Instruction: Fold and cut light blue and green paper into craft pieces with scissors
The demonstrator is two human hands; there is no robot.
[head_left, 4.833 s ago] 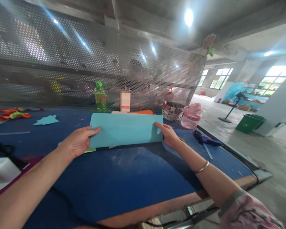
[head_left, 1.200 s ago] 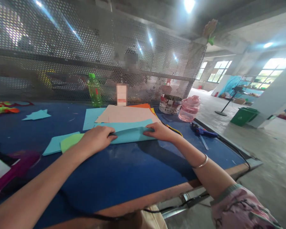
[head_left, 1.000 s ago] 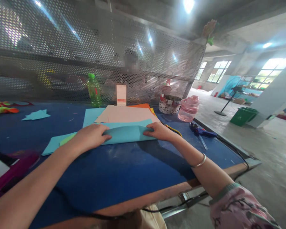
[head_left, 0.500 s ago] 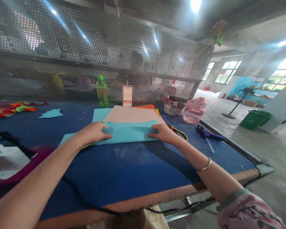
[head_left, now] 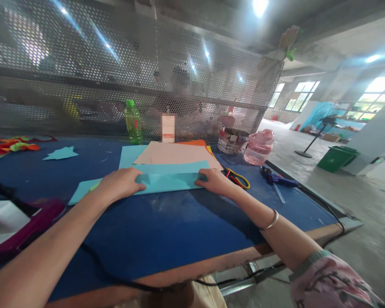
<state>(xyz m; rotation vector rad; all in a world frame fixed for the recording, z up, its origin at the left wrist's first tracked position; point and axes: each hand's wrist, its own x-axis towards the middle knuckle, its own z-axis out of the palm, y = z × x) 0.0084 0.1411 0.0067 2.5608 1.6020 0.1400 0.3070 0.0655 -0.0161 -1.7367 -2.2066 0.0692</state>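
Observation:
A light-blue sheet of paper (head_left: 171,182) with its near edge folded up lies across the blue table. My left hand (head_left: 125,182) grips its left end, thumb on the near side. At the right end, my right hand (head_left: 211,180) pinches the same sheet between thumb and fingers. Behind it are pale pink sheets (head_left: 179,152), with orange paper (head_left: 195,143) showing at their far edge. Another piece of light-blue paper (head_left: 80,191) shows beyond my left forearm. Yellow-handled scissors (head_left: 240,179) lie just past my right hand, their blades partly hidden.
A green-capped bottle (head_left: 133,124), a paper-covered round container (head_left: 232,143) and a pink jug (head_left: 259,147) stand at the back. A blue glue gun (head_left: 279,177) lies to the right. A perforated metal screen (head_left: 109,77) rises behind the table, with a person beyond it.
The paper's folded edge has shifted slightly, with both hands still holding its ends. The whole view has moved a little, so the table items appear further left.

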